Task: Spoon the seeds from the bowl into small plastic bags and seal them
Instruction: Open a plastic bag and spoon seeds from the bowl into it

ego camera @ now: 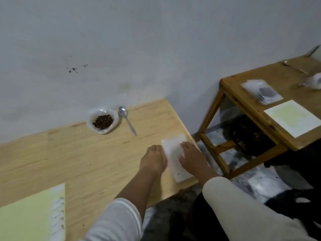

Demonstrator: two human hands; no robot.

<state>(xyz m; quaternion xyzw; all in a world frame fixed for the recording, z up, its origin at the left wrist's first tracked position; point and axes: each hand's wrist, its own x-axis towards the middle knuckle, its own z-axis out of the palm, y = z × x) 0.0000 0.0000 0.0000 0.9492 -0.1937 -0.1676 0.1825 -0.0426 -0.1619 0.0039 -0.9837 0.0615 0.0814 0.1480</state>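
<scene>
Near the right edge of the pale wooden surface (pixel 83 159), a stack of small white plastic bags (pixel 175 159) lies flat, and both hands are on it. The left hand (pixel 153 160) is curled, fingers bunched against the stack's left edge; whether it has pinched a bag I cannot tell. The right hand (pixel 192 156) lies palm down with fingers spread flat on the stack's right side, pressing rather than gripping. Farther back by the wall, a small bowl (pixel 102 121) lined with clear plastic holds brown seeds (pixel 102 121), and a metal spoon (pixel 126 121) lies just beside it on the right, empty. A yellow sheet (pixel 29 216) sits at the near left corner. Off to the right stands a darker wooden table (pixel 243 96) carrying more bags (pixel 263 91), a white sheet (pixel 293 118) and a second spoon (pixel 294 66).
</scene>
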